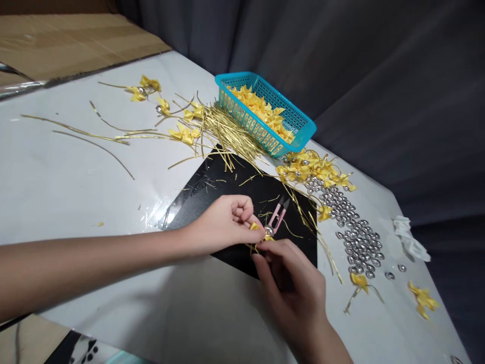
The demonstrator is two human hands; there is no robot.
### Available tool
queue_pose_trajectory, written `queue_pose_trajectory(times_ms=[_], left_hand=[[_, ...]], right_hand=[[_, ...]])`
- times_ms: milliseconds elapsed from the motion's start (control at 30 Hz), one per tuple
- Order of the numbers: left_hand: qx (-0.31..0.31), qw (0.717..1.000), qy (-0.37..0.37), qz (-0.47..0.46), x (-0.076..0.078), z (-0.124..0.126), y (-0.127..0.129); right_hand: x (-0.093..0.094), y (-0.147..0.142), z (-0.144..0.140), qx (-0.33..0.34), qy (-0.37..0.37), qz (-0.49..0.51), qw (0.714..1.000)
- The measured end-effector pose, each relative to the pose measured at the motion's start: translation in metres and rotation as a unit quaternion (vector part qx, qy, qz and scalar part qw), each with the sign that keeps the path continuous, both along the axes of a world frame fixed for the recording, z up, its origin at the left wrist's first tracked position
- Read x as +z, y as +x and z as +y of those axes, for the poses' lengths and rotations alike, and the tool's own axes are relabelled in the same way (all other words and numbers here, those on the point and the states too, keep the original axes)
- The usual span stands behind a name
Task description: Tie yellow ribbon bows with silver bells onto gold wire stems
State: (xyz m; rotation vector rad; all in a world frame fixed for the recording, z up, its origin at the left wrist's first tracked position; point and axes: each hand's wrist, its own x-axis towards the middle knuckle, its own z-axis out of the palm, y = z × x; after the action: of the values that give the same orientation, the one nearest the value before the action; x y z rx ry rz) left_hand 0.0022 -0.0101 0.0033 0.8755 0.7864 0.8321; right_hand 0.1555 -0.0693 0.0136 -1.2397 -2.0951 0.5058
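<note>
Over a black mat [204, 202], my left hand [227, 222] pinches a yellow ribbon bow [254, 227] between thumb and forefinger. A round silver bell-like bead [269, 230] sits at the bow's middle. My right hand [293, 283] meets it from below, its thumb and forefinger closed at the bow's lower edge. Thin gold cord ends stick out there, and the fingertips partly hide them. Just beyond the fingers lie pink thread snips [279, 215] with dark blades, among gold cord scraps.
A turquoise basket [245, 120] of yellow bows stands at the back, beside a pile of gold cords [231, 132]. To the right are finished-looking bows [314, 167] and many silver beads [356, 237]. White crumpled pieces [411, 238] lie near the right edge.
</note>
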Motion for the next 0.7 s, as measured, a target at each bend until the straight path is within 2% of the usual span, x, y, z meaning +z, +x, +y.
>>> queue_pose_trajectory(times_ms=[133,200,333,433,700], left_hand=[[-0.001,1.0,0.009,0.006,0.002,-0.001,-0.001],[-0.008,1.0,0.014,0.003,0.001,-0.001,-0.001],[-0.022,0.999,0.027,0.001,-0.002,-0.001,-0.001],[-0.043,0.998,0.04,0.006,-0.004,0.0,-0.001],[-0.084,0.996,0.03,0.013,-0.001,0.0,-0.002]], right_hand=[[0.0,0.0,0.001,-0.097,0.006,0.06,0.993],[0.0,0.001,0.003,-0.11,0.007,0.067,0.992],[0.006,0.007,0.009,-0.044,-0.003,0.026,0.999],[0.013,0.015,0.013,0.002,-0.038,-0.001,0.999],[0.017,0.023,0.017,0.068,-0.083,-0.047,0.993]])
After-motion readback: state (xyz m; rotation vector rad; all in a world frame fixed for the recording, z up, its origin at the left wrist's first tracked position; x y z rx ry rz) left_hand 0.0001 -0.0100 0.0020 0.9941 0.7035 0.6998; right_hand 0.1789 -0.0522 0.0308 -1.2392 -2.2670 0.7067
